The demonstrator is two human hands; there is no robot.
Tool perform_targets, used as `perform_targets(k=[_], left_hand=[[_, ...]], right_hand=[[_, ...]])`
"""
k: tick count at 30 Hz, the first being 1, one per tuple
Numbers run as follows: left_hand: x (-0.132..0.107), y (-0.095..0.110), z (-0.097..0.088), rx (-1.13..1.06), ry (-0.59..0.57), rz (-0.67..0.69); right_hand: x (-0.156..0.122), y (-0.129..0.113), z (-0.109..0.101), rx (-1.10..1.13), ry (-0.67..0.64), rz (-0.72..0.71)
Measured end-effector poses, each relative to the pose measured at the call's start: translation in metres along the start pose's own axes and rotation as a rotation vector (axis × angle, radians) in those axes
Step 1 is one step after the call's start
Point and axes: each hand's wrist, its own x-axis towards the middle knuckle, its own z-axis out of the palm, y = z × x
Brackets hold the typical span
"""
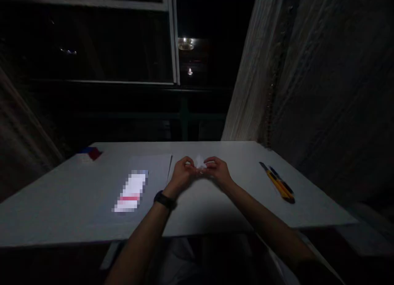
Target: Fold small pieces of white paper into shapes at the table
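Over the middle of the white table, my left hand [184, 170] and my right hand [218, 170] meet at a small folded piece of white paper [200, 162]. The fingers of both hands pinch it from either side, and its upper part stands up between them. Its exact shape is blurred in the dim light. A dark watch [164, 199] is on my left wrist. Left of my hands, a lit phone [131, 191] with a pixelated screen lies on white paper sheets [158, 170].
A yellow utility knife [278, 184] and a dark pen [280, 179] lie on the white table [221, 213] at the right. A blue, red and white cube [90, 153] sits at the far left. Behind the table are a dark window [175, 42] and a curtain [249, 79].
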Motion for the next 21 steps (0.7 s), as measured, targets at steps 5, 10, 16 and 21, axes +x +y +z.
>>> perform_targets(k=[5,10,16,21], left_hand=[[-0.0002,0.0033,0.0045,-0.005,0.016,0.005],[0.0003,0.0027,0.0035,0.029,0.019,0.011],[0.0001,0.0037,0.004,0.086,0.034,0.003],[-0.0004,0.0059,0.0045,0.089,0.025,-0.008]], right_hand=[[0.0009,-0.0013,-0.0013,-0.023,0.022,0.0],[0.0021,-0.0008,-0.0035,-0.054,0.008,0.001],[0.0041,-0.0015,-0.0032,-0.026,-0.01,0.009],[0.0051,0.0021,-0.0046,-0.07,0.052,-0.036]])
